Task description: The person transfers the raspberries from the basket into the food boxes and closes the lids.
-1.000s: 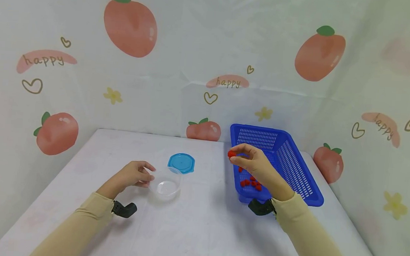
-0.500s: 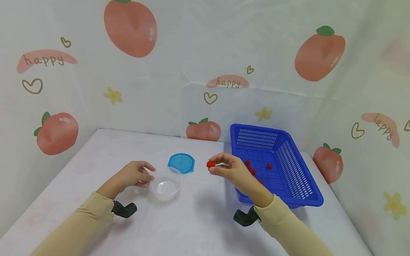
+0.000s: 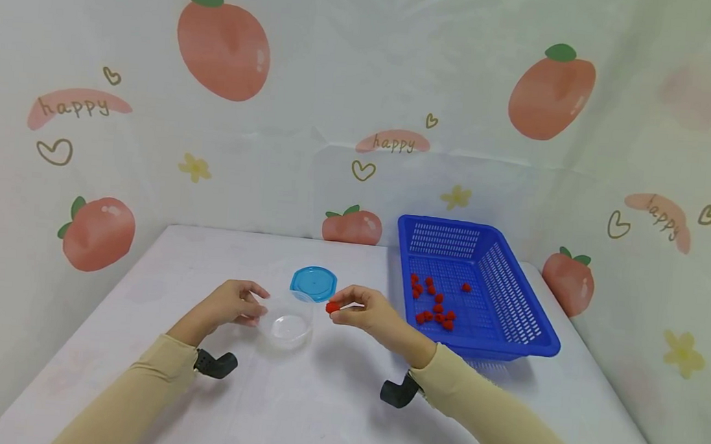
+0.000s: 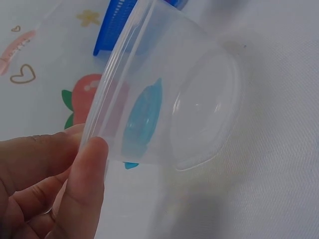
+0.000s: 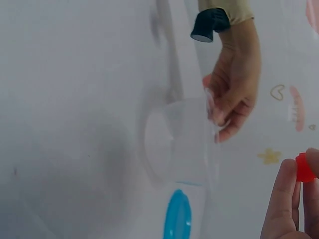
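Note:
My left hand (image 3: 235, 304) pinches the rim of a clear plastic bowl (image 4: 199, 64) between thumb and fingers. The bowl stands upright on the table, and nothing shows inside it. Between the thumb and fingertips of my right hand (image 3: 373, 318) is a small bumpy red raspberry (image 3: 332, 308), held just right of the bowl and above the table. A blue lid (image 3: 314, 283) lies flat behind the bowl. In the right wrist view the raspberry (image 5: 304, 168) is partly covered by the fingers.
A blue perforated basket (image 3: 526, 296) stands at the right of the white table (image 3: 331, 399). Several red raspberries (image 3: 439, 309) lie scattered on its floor, mostly toward the left side. A printed cloth (image 3: 302, 94) hangs behind the table.
My right hand has moved left with the raspberry, from over the basket to beside the bowl. The raspberries in the basket are now uncovered. My left hand and the bowl stay put.

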The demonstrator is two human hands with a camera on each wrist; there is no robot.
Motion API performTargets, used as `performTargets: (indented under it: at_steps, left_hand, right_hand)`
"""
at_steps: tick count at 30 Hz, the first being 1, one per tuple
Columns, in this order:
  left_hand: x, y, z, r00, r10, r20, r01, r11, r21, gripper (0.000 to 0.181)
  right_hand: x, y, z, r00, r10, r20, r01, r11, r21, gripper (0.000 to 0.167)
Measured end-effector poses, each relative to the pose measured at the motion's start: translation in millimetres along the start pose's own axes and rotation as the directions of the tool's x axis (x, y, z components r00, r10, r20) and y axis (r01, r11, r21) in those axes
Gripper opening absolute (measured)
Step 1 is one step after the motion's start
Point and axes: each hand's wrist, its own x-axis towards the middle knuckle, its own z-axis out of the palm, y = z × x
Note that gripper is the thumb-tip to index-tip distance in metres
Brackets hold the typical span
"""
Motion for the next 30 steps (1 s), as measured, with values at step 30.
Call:
performTargets:
  at_steps: [30]
  left_hand:
    - [1.3,2.5,0.9,1.000,0.002,0.004,-0.002,1.000,0.005,0.043]
  right_hand:
    - [30.0,30.8,30.9,0.995,0.054,-0.090,-0.056,0.998,-0.026,0.029]
